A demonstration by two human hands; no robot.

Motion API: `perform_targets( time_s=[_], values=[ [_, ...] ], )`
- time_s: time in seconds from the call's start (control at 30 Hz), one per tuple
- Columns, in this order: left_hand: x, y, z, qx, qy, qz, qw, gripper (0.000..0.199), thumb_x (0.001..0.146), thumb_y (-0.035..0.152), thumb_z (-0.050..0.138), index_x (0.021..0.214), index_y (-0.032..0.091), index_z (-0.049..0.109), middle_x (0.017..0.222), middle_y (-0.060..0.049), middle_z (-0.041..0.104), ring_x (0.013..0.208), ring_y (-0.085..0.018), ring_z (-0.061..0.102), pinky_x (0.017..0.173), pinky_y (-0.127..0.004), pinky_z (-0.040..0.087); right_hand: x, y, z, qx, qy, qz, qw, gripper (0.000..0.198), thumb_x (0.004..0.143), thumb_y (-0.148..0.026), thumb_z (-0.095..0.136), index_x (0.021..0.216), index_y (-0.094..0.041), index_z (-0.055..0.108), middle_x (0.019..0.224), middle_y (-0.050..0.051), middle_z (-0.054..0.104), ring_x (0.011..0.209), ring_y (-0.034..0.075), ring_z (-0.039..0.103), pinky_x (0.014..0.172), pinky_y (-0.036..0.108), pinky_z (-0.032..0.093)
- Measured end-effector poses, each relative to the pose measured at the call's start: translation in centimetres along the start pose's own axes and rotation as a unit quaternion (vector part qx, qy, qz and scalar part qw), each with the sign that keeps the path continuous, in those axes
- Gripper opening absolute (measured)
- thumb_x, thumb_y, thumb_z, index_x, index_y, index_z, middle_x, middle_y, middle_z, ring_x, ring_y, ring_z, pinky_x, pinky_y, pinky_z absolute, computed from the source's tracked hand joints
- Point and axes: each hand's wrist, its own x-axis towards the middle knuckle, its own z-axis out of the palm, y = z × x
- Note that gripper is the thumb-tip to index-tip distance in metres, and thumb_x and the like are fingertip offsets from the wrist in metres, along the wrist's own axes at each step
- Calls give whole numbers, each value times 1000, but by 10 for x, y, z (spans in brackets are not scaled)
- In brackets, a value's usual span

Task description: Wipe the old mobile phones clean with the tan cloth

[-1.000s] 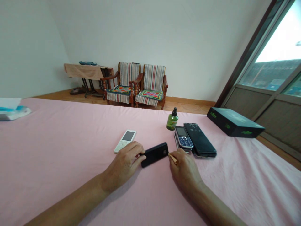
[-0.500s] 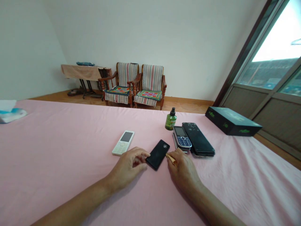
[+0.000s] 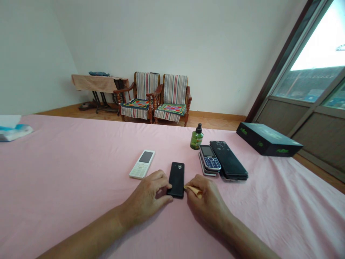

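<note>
A black mobile phone [image 3: 176, 178] lies back side up on the pink cloth, its round camera at the far end. My left hand [image 3: 148, 192] grips it at the near left, index finger on its left edge and thumb by the lower corner. Pinched in my right hand [image 3: 207, 198] is a folded yellow cloth [image 3: 195, 191], whose tip meets the phone's right edge. To the left lies a white keypad phone [image 3: 142, 164], screen up. On the right, a dark blue keypad phone [image 3: 209, 158] rests on top of other phones, beside a stack of larger black phones [image 3: 228, 160].
Behind the phones stands a green spray bottle [image 3: 196, 137]. A black box [image 3: 268, 140] sits at the far right of the pink-covered surface [image 3: 81, 162], and a tissue pack [image 3: 14, 133] at the far left. Two wooden chairs [image 3: 172, 94] stand beyond the far edge.
The black phone has turned counterclockwise and now points almost straight away from me. My right hand has shifted slightly left and nearer with the cloth, staying at the phone's right edge.
</note>
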Motion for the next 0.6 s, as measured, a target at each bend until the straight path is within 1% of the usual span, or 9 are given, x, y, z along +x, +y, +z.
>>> perform_targets(
  time_s=[0.1, 0.17, 0.27, 0.43, 0.5, 0.6],
  values=[
    [0, 1, -1, 14, 6, 27, 1000, 20, 72, 7, 77, 82, 17, 63, 103, -5, 62, 98, -22, 59, 85, -33, 47, 5, 0, -3, -17, 29, 10, 999, 26, 88, -13, 51, 67, -17, 66, 69, 2, 60, 65, 14, 55, 59, 24, 35],
    [0, 0, 0, 4, 3, 32, 999, 20, 73, 7, 76, 83, 17, 61, 109, -6, 62, 102, -22, 59, 88, -33, 47, 11, 1, -4, -59, 26, 10, 998, 30, 89, -13, 50, 63, -17, 64, 66, 1, 58, 63, 13, 54, 58, 24, 34],
    [-2, 0, 3, -7, -8, 37, 999, 19, 76, 5, 71, 84, 18, 60, 108, -6, 62, 99, -21, 60, 85, -31, 48, 25, 2, -4, -102, 4, 9, 995, 30, 87, -12, 52, 60, -16, 63, 62, 1, 55, 60, 13, 51, 57, 24, 30],
    [-4, 0, 5, 6, -15, 44, 999, 18, 77, 5, 71, 81, 18, 60, 106, -6, 62, 97, -22, 60, 85, -32, 48, 50, 2, 4, -148, 10, 30, 988, 25, 86, -9, 52, 65, -15, 65, 66, 4, 56, 64, 15, 51, 58, 26, 28],
    [-4, 0, 5, 7, -16, 44, 999, 17, 78, 6, 72, 82, 17, 59, 105, -6, 63, 97, -22, 60, 84, -33, 48, 55, 3, 8, -159, 9, 42, 986, 26, 86, -9, 53, 63, -15, 65, 65, 4, 55, 62, 14, 50, 57, 26, 26],
    [-3, -2, 7, 4, -15, 44, 999, 17, 79, 7, 73, 83, 17, 60, 105, -6, 63, 97, -22, 59, 84, -32, 47, 54, 4, 13, -165, 2, 54, 985, 26, 87, -11, 52, 65, -14, 65, 67, 5, 58, 62, 14, 52, 56, 26, 26]
  ],
)
